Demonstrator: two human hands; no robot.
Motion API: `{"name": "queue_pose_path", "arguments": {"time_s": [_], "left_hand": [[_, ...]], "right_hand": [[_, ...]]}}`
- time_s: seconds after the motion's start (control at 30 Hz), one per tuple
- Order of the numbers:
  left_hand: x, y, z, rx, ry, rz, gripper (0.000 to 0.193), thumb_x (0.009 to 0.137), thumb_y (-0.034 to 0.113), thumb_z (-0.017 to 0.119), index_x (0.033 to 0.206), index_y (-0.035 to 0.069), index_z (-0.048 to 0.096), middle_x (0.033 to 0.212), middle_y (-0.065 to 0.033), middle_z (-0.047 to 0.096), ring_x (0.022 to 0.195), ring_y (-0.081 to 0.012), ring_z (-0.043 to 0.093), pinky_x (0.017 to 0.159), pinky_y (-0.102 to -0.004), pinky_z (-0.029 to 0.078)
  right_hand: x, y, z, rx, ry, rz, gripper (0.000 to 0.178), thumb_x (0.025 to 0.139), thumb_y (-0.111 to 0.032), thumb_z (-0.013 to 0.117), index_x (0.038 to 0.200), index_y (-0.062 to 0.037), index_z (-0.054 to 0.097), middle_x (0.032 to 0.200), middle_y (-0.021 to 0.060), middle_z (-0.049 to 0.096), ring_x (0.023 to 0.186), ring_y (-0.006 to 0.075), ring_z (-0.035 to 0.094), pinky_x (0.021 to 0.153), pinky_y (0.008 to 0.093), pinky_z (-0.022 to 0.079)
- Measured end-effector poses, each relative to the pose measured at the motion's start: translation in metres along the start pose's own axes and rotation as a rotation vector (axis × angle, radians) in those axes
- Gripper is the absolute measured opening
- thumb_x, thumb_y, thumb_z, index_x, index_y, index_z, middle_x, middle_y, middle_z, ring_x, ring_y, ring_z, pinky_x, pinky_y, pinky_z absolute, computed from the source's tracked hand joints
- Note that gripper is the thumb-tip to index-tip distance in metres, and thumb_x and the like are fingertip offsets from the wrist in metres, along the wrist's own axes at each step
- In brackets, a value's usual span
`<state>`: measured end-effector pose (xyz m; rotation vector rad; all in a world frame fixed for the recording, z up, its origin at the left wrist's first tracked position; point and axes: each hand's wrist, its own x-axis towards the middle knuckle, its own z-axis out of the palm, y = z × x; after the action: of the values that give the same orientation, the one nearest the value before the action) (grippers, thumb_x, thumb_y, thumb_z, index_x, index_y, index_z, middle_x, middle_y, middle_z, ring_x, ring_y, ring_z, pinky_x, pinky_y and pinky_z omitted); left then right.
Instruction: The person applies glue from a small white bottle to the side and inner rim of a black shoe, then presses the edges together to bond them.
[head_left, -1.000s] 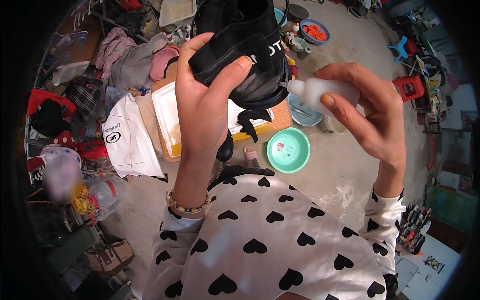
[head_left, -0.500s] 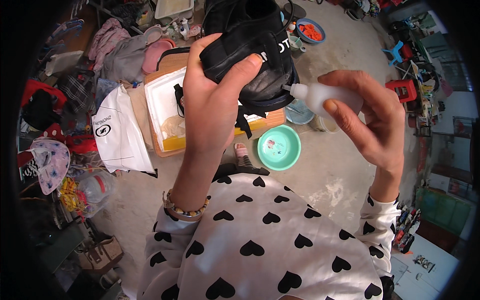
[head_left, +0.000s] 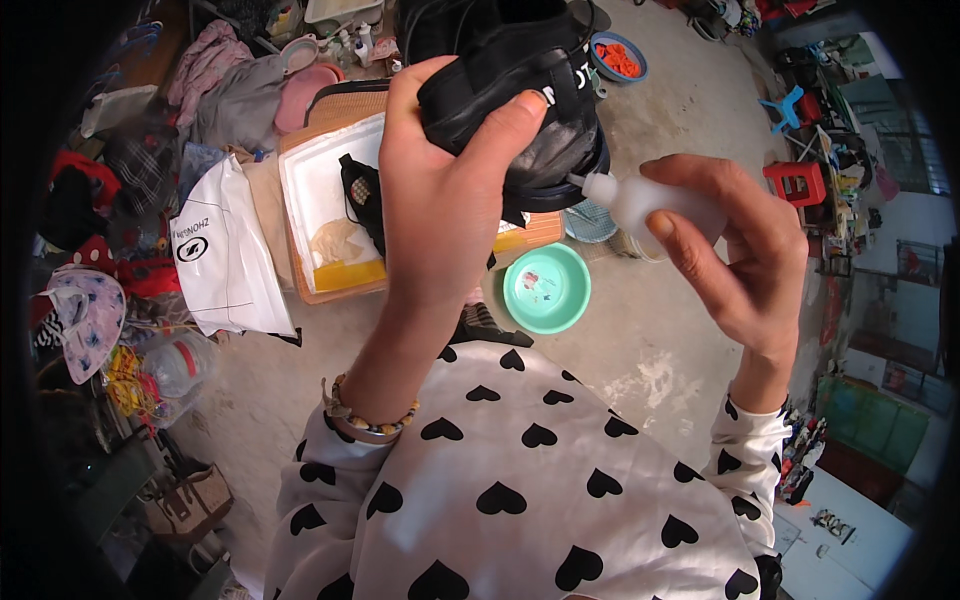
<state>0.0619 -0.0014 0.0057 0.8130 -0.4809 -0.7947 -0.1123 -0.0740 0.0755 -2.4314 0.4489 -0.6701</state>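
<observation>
A black shoe (head_left: 540, 75) with white lettering is held up in front of me, its toe turned toward the right and down. My left hand (head_left: 450, 180) grips its side, thumb pressed on the upper. In my right hand (head_left: 745, 245) lies a translucent white squeeze bottle (head_left: 655, 208), pinched between thumb and fingers. The bottle's narrow nozzle points left and meets the shoe's toe edge, where upper and sole join. A greyish patch shows on the toe. The far part of the shoe runs out of the top of the picture.
Below the shoe, a tray with a white foam box (head_left: 300, 200) holds black pieces. A mint-green basin (head_left: 580, 290) stands on the floor, with a blue basin (head_left: 645, 65) of orange things farther off. At left lies a white plastic bag (head_left: 235, 265); a red stool (head_left: 795, 183) stands right.
The shoe and my left hand have shifted slightly right and turned a little. The nozzle stays at the toe edge. The surroundings have slid slightly left in the view.
</observation>
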Motion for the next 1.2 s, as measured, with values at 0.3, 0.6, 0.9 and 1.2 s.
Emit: {"name": "queue_pose_path", "arguments": {"time_s": [0.3, 0.6, 0.9, 1.2], "left_hand": [[-0.003, -0.007, 0.007, 0.016, 0.092, 0.077, 0.037, 0.082, 0.003, 0.067, 0.11, -0.003, 0.043, 0.096, -0.0105, 0.061, 0.081, -0.0104, 0.061, 0.071, -0.0239, 0.052], [-0.004, -0.014, 0.002, 0.034, 0.149, 0.084, 0.036, 0.082, 0.005, 0.068, 0.108, -0.003, 0.044, 0.095, -0.0096, 0.061, 0.082, -0.0101, 0.059, 0.072, -0.0229, 0.05], [-0.004, -0.015, -0.003, 0.086, 0.172, 0.082, 0.038, 0.082, 0.006, 0.068, 0.109, -0.003, 0.044, 0.094, -0.0091, 0.06, 0.079, -0.0099, 0.059, 0.069, -0.0222, 0.05], [-0.007, -0.011, -0.005, 0.153, 0.166, 0.072, 0.041, 0.082, 0.009, 0.069, 0.112, -0.002, 0.044, 0.095, -0.0093, 0.061, 0.08, -0.0101, 0.059, 0.07, -0.0221, 0.05]], "right_hand": [[0.002, -0.012, 0.01, -0.012, -0.016, 0.139, 0.023, 0.08, -0.003, 0.065, 0.101, 0.0035, 0.063, 0.084, 0.0081, 0.066, 0.072, 0.0113, 0.063, 0.061, 0.021, 0.048], [0.003, -0.016, 0.018, -0.047, -0.045, 0.155, 0.023, 0.078, 0.004, 0.065, 0.101, 0.0054, 0.063, 0.089, 0.0108, 0.067, 0.077, 0.0151, 0.064, 0.065, 0.0249, 0.05], [0.003, -0.013, 0.02, -0.02, -0.032, 0.211, 0.022, 0.08, 0.002, 0.065, 0.102, 0.0044, 0.062, 0.086, 0.0089, 0.066, 0.074, 0.0124, 0.063, 0.064, 0.0235, 0.049], [0.007, -0.004, 0.008, -0.099, -0.018, 0.175, 0.021, 0.081, -0.001, 0.063, 0.101, 0.0033, 0.062, 0.082, 0.0069, 0.066, 0.07, 0.0091, 0.061, 0.061, 0.0208, 0.048]]}}
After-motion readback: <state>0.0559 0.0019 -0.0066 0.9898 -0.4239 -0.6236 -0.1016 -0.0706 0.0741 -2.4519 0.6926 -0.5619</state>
